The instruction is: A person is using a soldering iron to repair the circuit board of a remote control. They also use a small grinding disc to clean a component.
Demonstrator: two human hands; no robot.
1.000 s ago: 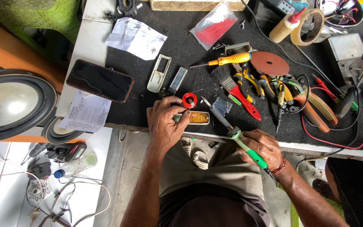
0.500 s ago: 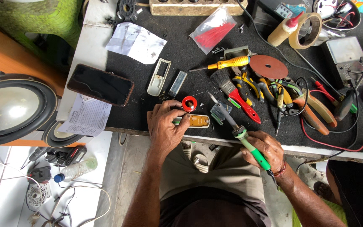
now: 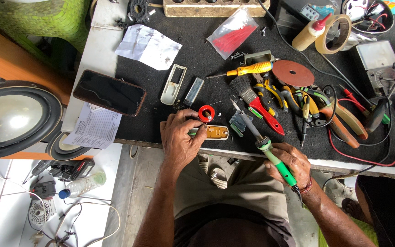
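Observation:
My left hand (image 3: pixel 180 137) rests at the near edge of the black mat and pins a small yellow-brown circuit board (image 3: pixel 216 132) with its fingers. A red ring-shaped spool (image 3: pixel 206 113) sits just beyond the fingertips. My right hand (image 3: pixel 290 163) grips the green handle of a soldering iron (image 3: pixel 265 144). Its metal tip (image 3: pixel 234 105) points up and left, lifted away to the right of the board. A grey plastic remote shell (image 3: pixel 173 84) and a small grey cover (image 3: pixel 193 92) lie beyond the left hand.
A black phone (image 3: pixel 109 93) lies left on the mat, with papers (image 3: pixel 147 46) around it. Right of the iron are a red-handled brush (image 3: pixel 253 103), a yellow screwdriver (image 3: pixel 248 69), pliers (image 3: pixel 316 106), a brown disc (image 3: pixel 292 73), a tape roll (image 3: pixel 332 34) and a multimeter (image 3: pixel 375 59) with red leads. A large speaker (image 3: pixel 14 118) sits left.
My right hand has drawn the soldering iron up and to the right, away from the board. My left hand stays on the circuit board.

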